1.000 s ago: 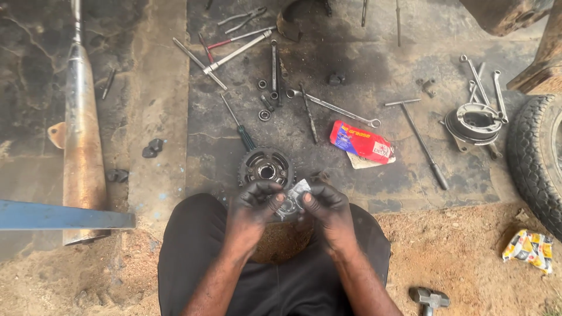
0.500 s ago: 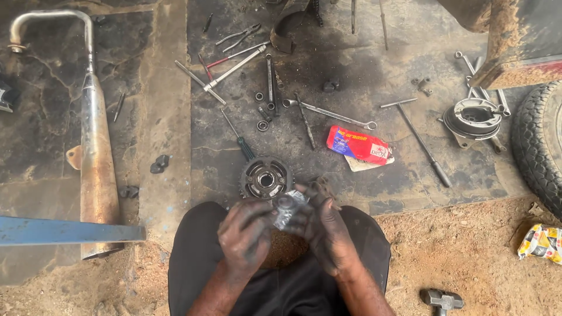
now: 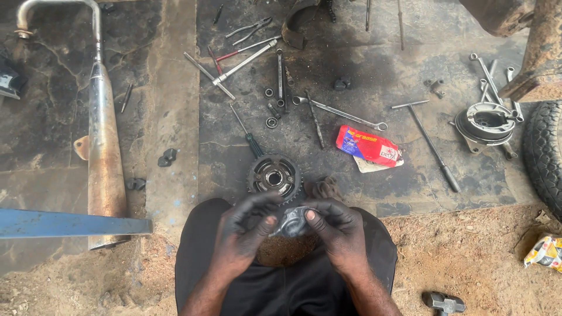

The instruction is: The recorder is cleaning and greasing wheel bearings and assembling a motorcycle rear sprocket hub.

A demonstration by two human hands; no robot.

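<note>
Both hands meet low in the centre of the view, over the person's lap, w/ a small grey metal part (image 3: 291, 220) pinched between them. Left hand (image 3: 243, 234) is curled, not a fist: thumb on top of the part's left end, other fingers bent underneath, about half closed. Right hand (image 3: 335, 225) grips the right end the same way, thumb tip pressed on the upper face, fingers wrapped round the back. Both are black w/ grease. The part's exact shape is hard to tell, mostly covered by the fingers.

Just above the hands, on the dark greasy slab (image 3: 374, 70), lies a toothed sprocket (image 3: 274, 175), flat, close to the left fingertips but apart from them. A crumpled dark rag (image 3: 326, 187) sits just beside it to the right.

Further up: a screwdriver (image 3: 244, 129) w/ a green handle points toward the sprocket, a long spanner (image 3: 339, 112) lies at a slant, a red grease pouch (image 3: 367, 146) beside it, a T-handle wrench (image 3: 427, 140) to the right.

Far right: a round drum part (image 3: 485, 123) and a tyre (image 3: 543, 155) edge. Left side: a rusty exhaust pipe (image 3: 104, 146) lying lengthwise, a blue bar (image 3: 70, 223) across its lower end. A hammer (image 3: 443, 303) lies on the sand bottom right.
</note>
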